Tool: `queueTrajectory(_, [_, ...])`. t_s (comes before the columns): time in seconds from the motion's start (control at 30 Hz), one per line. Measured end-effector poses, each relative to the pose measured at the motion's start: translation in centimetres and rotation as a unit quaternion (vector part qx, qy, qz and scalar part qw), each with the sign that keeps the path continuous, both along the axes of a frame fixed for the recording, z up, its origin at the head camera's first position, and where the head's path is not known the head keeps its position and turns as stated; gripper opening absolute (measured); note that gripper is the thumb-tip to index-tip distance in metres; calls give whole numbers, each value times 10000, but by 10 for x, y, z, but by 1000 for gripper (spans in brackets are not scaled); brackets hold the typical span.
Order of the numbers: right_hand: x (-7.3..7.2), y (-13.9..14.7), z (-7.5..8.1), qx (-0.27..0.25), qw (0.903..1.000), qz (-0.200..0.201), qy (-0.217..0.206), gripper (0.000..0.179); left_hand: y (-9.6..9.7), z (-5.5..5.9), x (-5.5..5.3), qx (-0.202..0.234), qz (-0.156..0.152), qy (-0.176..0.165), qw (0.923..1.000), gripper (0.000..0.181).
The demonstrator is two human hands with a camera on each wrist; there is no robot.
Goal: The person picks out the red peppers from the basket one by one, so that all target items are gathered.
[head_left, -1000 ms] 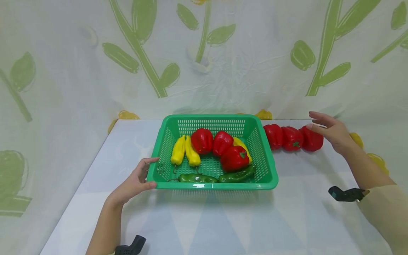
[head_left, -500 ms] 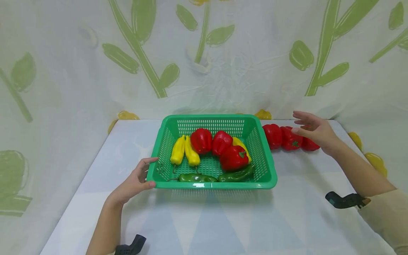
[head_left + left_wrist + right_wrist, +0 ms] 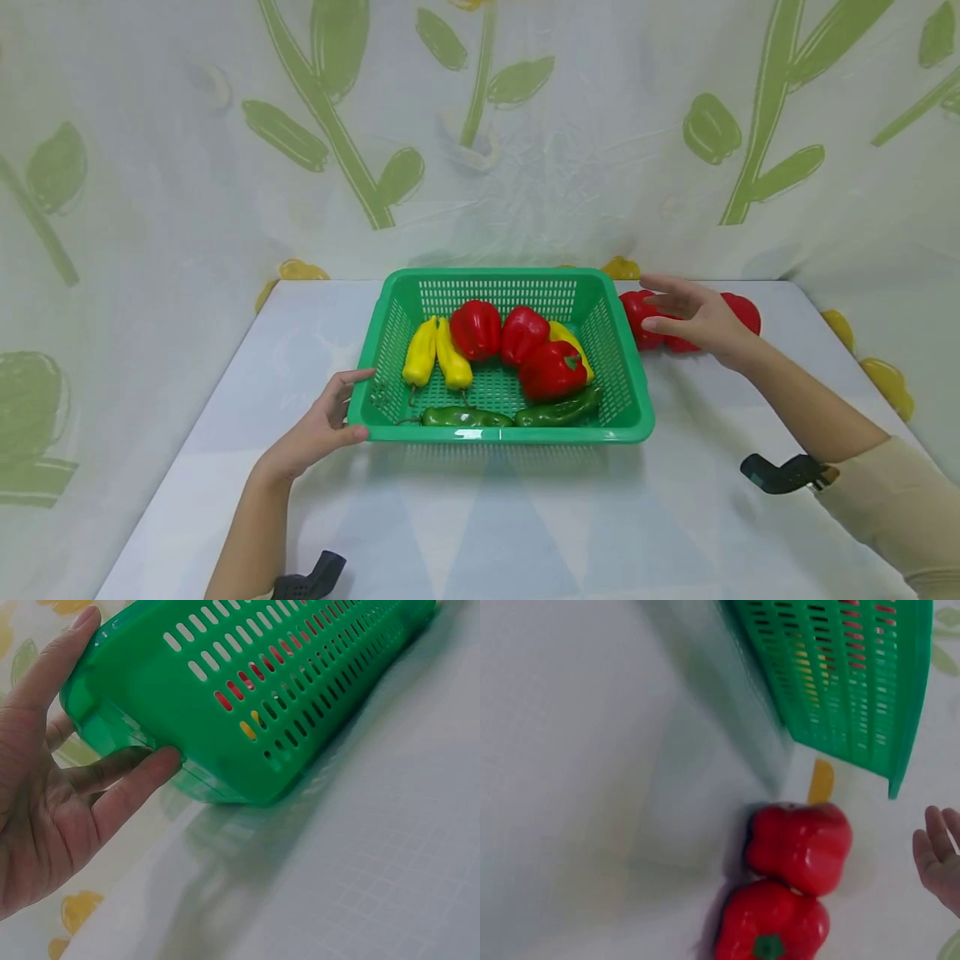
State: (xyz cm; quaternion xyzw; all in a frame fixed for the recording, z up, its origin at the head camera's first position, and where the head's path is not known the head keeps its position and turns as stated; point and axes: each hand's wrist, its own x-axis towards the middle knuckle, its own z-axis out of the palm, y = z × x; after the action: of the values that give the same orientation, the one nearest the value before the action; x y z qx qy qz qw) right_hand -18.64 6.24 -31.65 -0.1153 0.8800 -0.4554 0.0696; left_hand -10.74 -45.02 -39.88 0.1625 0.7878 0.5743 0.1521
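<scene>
In the head view, my left hand (image 3: 321,423) holds the left front corner of a green plastic basket (image 3: 500,434), thumb and fingers spread around the corner. The left wrist view shows its fingertips on the basket's rim and wall (image 3: 172,697). My right hand (image 3: 701,321) hovers palm-in with fingers loosely bent over a row of three red bell peppers right of the basket. The nearest red bell pepper (image 3: 636,312) stands close to the basket wall; the middle one (image 3: 772,922) is partly covered by my hand in the head view, and the far one (image 3: 742,313) shows behind it.
Inside the basket lie three red bell peppers (image 3: 553,372), yellow long peppers (image 3: 420,354) and two green long peppers (image 3: 467,417) along the front. A white and pale-blue tabletop (image 3: 510,525) surrounds it. A leaf-patterned curtain (image 3: 562,200) hangs behind the table.
My right hand has moved left along the row, from over the far red bell pepper to over the middle and near ones. My left hand and the basket stay put.
</scene>
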Motion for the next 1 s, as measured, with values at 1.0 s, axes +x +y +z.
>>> queueTrajectory(1.0, [21,-78,-14,537,9870,1463,388,74,-1,-2,0,80,-107,3,9999,74])
